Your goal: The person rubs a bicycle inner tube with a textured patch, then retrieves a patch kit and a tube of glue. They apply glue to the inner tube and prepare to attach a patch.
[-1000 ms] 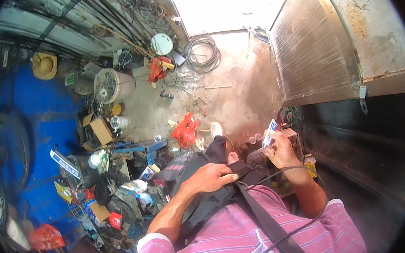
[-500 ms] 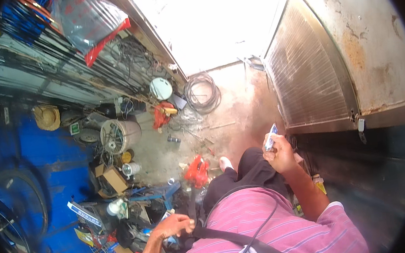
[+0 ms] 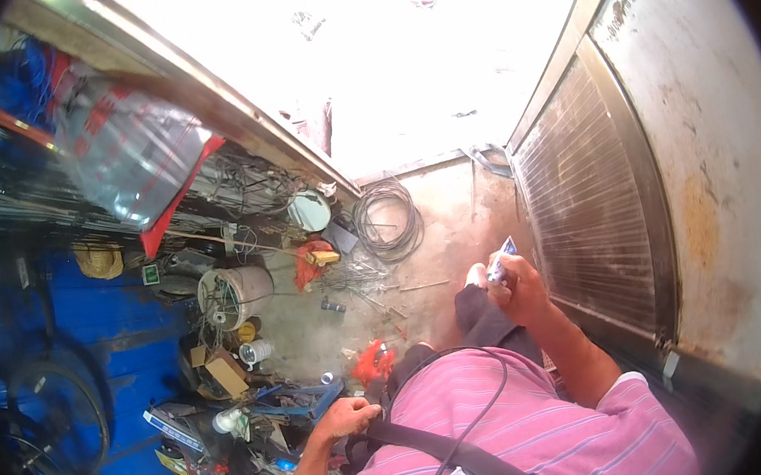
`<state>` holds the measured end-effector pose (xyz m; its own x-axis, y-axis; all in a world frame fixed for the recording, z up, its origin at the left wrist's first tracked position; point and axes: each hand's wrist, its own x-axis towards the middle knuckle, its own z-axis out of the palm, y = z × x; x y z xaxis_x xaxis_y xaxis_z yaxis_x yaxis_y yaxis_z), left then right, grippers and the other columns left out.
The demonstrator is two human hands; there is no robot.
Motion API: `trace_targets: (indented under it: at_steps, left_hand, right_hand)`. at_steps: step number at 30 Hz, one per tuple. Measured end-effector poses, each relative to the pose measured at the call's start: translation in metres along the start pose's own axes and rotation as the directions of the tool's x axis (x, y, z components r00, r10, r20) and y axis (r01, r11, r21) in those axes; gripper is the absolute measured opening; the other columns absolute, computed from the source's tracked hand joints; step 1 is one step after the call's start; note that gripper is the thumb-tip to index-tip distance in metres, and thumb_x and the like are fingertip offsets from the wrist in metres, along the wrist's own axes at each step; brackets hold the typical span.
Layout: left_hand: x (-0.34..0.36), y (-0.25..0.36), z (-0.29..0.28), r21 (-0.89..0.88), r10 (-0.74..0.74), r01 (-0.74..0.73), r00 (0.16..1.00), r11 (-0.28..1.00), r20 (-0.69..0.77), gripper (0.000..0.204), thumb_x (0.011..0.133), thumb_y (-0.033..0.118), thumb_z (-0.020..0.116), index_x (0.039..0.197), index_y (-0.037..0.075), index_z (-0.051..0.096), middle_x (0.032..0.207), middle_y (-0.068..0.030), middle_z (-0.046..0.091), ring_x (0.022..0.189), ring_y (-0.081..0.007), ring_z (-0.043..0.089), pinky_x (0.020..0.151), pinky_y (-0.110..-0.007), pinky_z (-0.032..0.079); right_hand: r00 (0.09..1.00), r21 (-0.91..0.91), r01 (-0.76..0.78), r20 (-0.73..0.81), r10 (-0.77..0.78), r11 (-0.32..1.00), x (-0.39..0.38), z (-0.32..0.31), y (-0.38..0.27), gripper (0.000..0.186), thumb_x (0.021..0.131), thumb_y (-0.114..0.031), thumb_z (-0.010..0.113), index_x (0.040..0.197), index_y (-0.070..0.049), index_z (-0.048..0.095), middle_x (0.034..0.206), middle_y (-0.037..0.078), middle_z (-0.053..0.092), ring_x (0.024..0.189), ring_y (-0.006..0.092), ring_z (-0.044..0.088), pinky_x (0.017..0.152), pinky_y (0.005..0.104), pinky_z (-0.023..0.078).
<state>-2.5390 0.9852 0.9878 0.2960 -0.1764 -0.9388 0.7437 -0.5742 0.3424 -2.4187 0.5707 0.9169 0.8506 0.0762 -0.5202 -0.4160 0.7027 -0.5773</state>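
Note:
My right hand (image 3: 518, 290) is closed round a small blue-and-white packet (image 3: 505, 250), whose pointed end sticks up past the fingers. Whether it is a tube or a flat sachet I cannot make out. At my left side, my left hand (image 3: 348, 417) has its fingers curled in beside a wide black strap (image 3: 449, 445) that crosses my pink striped shirt. What these fingers hold, if anything, is hidden. A thin black cord (image 3: 482, 408) loops over the shirt.
A coil of wire (image 3: 386, 221) lies by the bright doorway, near a ribbed door panel (image 3: 592, 206). To the left are a bucket (image 3: 252, 290), an open cardboard box (image 3: 225, 372), a red plastic bag (image 3: 372, 362), a blue metal frame (image 3: 323, 399) and a bicycle wheel (image 3: 97, 406).
The view has shifted toward the doorway, and my feet have changed position as in a step. The packet stays in my right hand; my left hand has come closer to my waist.

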Motion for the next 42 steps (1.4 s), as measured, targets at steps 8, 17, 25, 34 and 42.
trace_targets:
  at_steps: [8,17,25,34,42]
  left_hand:
    - [0.049,0.099,-0.015,-0.236,0.004,-0.043,0.987,0.971,-0.163,0.030,0.098,0.032,0.074,0.086,0.005,0.070,0.070,0.0020,0.064,0.061,-0.0075,0.056,0.057,-0.026,0.046]
    - [0.139,0.213,-0.090,-0.200,0.077,-0.123,0.972,0.972,-0.223,0.032,0.097,0.033,0.074,0.089,0.002,0.072,0.071,-0.0006,0.067,0.064,-0.0093,0.060,0.059,-0.028,0.049]
    - [0.198,0.335,-0.173,0.065,0.188,-0.179,0.966,0.982,-0.178,0.039,0.096,0.039,0.073,0.094,0.001,0.074,0.074,-0.0051,0.072,0.068,-0.0123,0.066,0.066,-0.030,0.053]
    - [0.239,0.373,-0.191,0.038,0.212,-0.210,0.933,0.977,-0.290,0.041,0.094,0.042,0.072,0.091,0.002,0.076,0.078,-0.0131,0.074,0.071,-0.0232,0.071,0.067,-0.040,0.054]
    - [0.227,0.348,-0.116,-0.294,0.051,-0.267,0.814,0.918,-0.579,0.042,0.092,0.044,0.072,0.094,0.002,0.076,0.091,-0.0180,0.076,0.082,-0.0289,0.073,0.075,-0.042,0.055]
  right_hand:
    - [0.978,0.156,-0.155,0.162,0.129,0.976,0.115,0.019,-0.147,0.018,0.100,-0.027,0.063,0.107,-0.011,0.067,0.076,0.002,0.060,0.054,0.0117,0.044,0.051,0.0288,0.034]
    - [0.979,0.274,-0.175,0.152,0.137,0.946,0.228,0.047,-0.207,0.023,0.098,-0.031,0.063,0.099,-0.008,0.066,0.076,0.004,0.060,0.053,0.0117,0.043,0.051,0.0300,0.034]
    - [0.997,0.330,-0.039,0.075,0.015,0.943,0.290,0.059,-0.274,0.025,0.097,-0.029,0.063,0.103,-0.006,0.071,0.078,0.005,0.063,0.053,0.0137,0.046,0.054,0.0324,0.037]
    - [0.970,0.192,-0.233,0.117,0.213,0.953,0.394,0.122,-0.303,0.025,0.101,-0.032,0.061,0.097,-0.007,0.064,0.073,0.002,0.053,0.049,0.0114,0.037,0.049,0.0291,0.031]
    - [0.766,-0.231,-0.514,0.310,0.563,0.826,0.491,0.198,-0.282,0.029,0.106,-0.037,0.056,0.102,-0.010,0.062,0.075,0.001,0.048,0.052,0.0107,0.039,0.048,0.0278,0.030]
